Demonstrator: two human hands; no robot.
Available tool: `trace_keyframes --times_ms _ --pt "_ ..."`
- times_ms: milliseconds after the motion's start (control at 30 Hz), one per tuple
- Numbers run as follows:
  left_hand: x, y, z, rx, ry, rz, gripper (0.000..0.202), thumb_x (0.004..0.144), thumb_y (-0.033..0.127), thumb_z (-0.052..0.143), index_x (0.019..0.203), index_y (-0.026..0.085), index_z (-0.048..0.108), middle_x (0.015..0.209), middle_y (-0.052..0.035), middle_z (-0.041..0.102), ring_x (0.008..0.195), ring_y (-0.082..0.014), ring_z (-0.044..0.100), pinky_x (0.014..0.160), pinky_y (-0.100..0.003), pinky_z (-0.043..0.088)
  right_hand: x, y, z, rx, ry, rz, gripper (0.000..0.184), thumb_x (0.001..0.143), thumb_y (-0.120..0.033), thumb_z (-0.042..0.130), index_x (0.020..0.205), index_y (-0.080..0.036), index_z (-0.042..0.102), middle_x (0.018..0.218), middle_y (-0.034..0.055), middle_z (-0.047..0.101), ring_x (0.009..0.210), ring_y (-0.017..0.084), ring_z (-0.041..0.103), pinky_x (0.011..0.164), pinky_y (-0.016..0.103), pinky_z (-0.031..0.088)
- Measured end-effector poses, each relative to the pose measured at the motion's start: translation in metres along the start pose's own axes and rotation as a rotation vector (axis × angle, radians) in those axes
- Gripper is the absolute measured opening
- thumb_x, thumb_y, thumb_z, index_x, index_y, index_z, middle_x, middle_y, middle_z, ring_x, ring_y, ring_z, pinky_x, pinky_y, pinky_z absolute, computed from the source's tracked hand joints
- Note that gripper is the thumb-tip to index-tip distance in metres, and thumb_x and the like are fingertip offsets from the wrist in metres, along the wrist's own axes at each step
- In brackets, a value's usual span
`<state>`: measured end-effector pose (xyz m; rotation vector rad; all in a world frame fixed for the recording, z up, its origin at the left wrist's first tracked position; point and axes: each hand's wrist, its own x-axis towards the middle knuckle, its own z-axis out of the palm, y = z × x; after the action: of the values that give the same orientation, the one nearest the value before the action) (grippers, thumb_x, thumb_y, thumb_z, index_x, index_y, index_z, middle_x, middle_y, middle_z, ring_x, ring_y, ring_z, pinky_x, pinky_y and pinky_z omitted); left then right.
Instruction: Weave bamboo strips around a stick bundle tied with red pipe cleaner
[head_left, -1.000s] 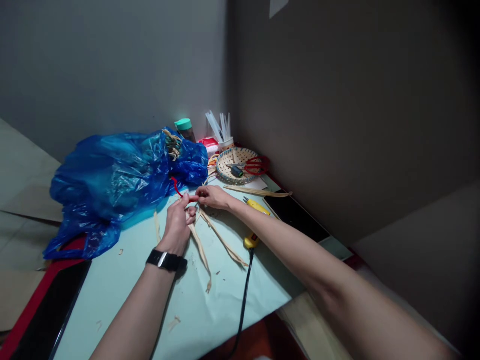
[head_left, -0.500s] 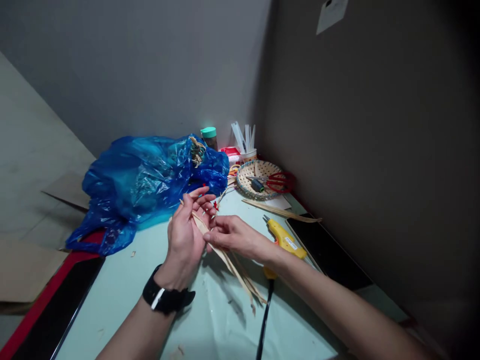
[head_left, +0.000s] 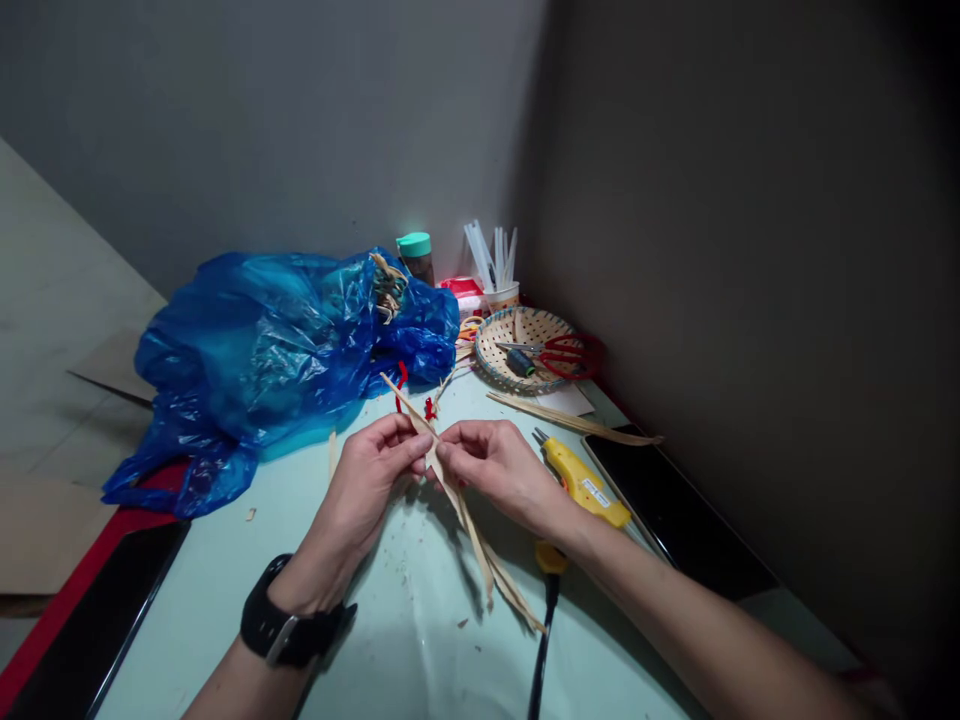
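Observation:
My left hand [head_left: 382, 460], with a black watch [head_left: 281, 620] on its wrist, pinches pale dried husk strips [head_left: 461, 508] between thumb and fingers. Right beside it, my right hand [head_left: 487, 465] grips the same strips with thumb and forefinger. One thin tip of the strips points up and away past my left fingers; the longer ends hang down toward me, split in two. Just beyond my hands lie a bit of red pipe cleaner or cord [head_left: 402, 385] and a small red piece [head_left: 430, 408]. A yellow hot glue gun [head_left: 589, 485] rests to the right of my right hand.
A blue plastic bag [head_left: 262, 350] bulges at the back left. Behind stand a green-lidded jar [head_left: 416, 258] and a cup [head_left: 502, 297] of glue sticks. A woven basket [head_left: 491, 372] holds red-handled scissors [head_left: 574, 357] and a thread spool [head_left: 520, 362]. A dark phone-like slab [head_left: 675, 515] lies right.
My left hand has turned from palm-up with fingers spread to a pinch on the strips. Both hands now meet at the strips' upper part. The view has shifted slightly.

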<state>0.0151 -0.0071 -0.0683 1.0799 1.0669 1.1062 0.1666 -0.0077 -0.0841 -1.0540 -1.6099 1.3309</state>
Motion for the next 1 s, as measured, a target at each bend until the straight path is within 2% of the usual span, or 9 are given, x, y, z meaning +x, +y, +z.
trace_keyframes --times_ms 100,200,300,467,533,667,767,867,1000 --pt "0.001 0.000 -0.002 0.027 -0.018 -0.001 0.011 0.069 0.022 0.071 0.071 0.015 0.064 0.061 0.0007 0.054 0.054 -0.0084 0.047 0.052 -0.018 0.040 0.000 0.000 -0.002 -0.152 0.046 -0.032 0.021 0.083 -0.024 0.047 0.071 -0.016 0.063 0.061 -0.0013 0.057 0.055 0.010 0.047 0.053 0.021 0.033" --pt "0.003 -0.003 -0.006 0.089 -0.030 0.015 0.011 0.072 0.023 0.069 0.070 0.014 0.063 0.061 0.0010 0.053 0.055 -0.0080 0.045 0.053 -0.018 0.038 0.002 -0.001 -0.003 -0.249 0.070 -0.085 0.021 0.082 -0.022 0.047 0.074 -0.016 0.066 0.064 -0.0009 0.059 0.060 0.011 0.049 0.059 0.022 0.036" --pt "0.004 -0.007 -0.007 0.139 -0.006 0.041 0.012 0.073 0.025 0.068 0.071 0.015 0.062 0.062 0.0008 0.053 0.055 -0.0088 0.045 0.053 -0.019 0.038 0.003 0.001 -0.003 -0.253 0.113 -0.104 0.020 0.082 -0.025 0.050 0.077 -0.016 0.066 0.071 0.0009 0.062 0.067 0.013 0.053 0.063 0.023 0.038" --pt "0.000 -0.011 -0.001 0.233 -0.020 0.094 0.012 0.077 0.028 0.062 0.073 0.017 0.060 0.060 0.0014 0.053 0.053 -0.0106 0.046 0.050 -0.021 0.038 0.000 0.003 0.002 -0.201 0.137 -0.050 0.018 0.084 -0.027 0.049 0.075 -0.017 0.061 0.067 0.0004 0.061 0.060 0.012 0.051 0.057 0.022 0.036" --pt "-0.001 -0.013 0.003 0.300 0.019 0.120 0.009 0.075 0.025 0.062 0.071 0.017 0.059 0.059 0.0018 0.053 0.052 -0.0109 0.046 0.049 -0.021 0.037 -0.001 0.003 0.004 -0.239 0.145 -0.063 0.016 0.083 -0.024 0.049 0.075 -0.017 0.061 0.065 -0.0003 0.060 0.059 0.011 0.050 0.056 0.022 0.035" --pt "0.001 -0.016 0.008 0.378 0.153 0.189 0.006 0.066 0.018 0.065 0.070 0.017 0.060 0.065 -0.0010 0.060 0.059 -0.0137 0.051 0.054 -0.022 0.039 -0.002 0.001 0.006 -0.435 0.244 -0.183 0.010 0.080 -0.018 0.051 0.072 -0.017 0.058 0.069 -0.0003 0.057 0.064 0.012 0.049 0.060 0.023 0.034" --pt "0.002 -0.016 0.011 0.348 0.147 0.197 0.008 0.067 0.018 0.063 0.074 0.017 0.060 0.069 -0.0018 0.061 0.061 -0.0144 0.054 0.056 -0.023 0.041 -0.001 0.001 0.008 -0.505 0.292 -0.272 0.009 0.079 -0.015 0.050 0.072 -0.017 0.054 0.072 0.0000 0.055 0.067 0.013 0.048 0.062 0.024 0.034" --pt "0.001 -0.013 0.012 0.306 0.124 0.190 0.008 0.068 0.020 0.063 0.074 0.016 0.060 0.067 -0.0009 0.060 0.057 -0.0132 0.052 0.053 -0.023 0.040 -0.002 0.002 0.010 -0.504 0.317 -0.316 0.009 0.081 -0.015 0.048 0.073 -0.018 0.052 0.073 0.0000 0.052 0.068 0.013 0.047 0.062 0.023 0.034" --pt "-0.001 -0.011 0.010 0.279 0.090 0.182 0.009 0.068 0.021 0.063 0.073 0.015 0.060 0.062 0.0002 0.059 0.055 -0.0128 0.052 0.051 -0.022 0.039 -0.004 0.003 0.011 -0.623 0.280 -0.401 0.011 0.084 -0.016 0.045 0.075 -0.019 0.050 0.079 0.0014 0.051 0.071 0.014 0.046 0.064 0.024 0.034"
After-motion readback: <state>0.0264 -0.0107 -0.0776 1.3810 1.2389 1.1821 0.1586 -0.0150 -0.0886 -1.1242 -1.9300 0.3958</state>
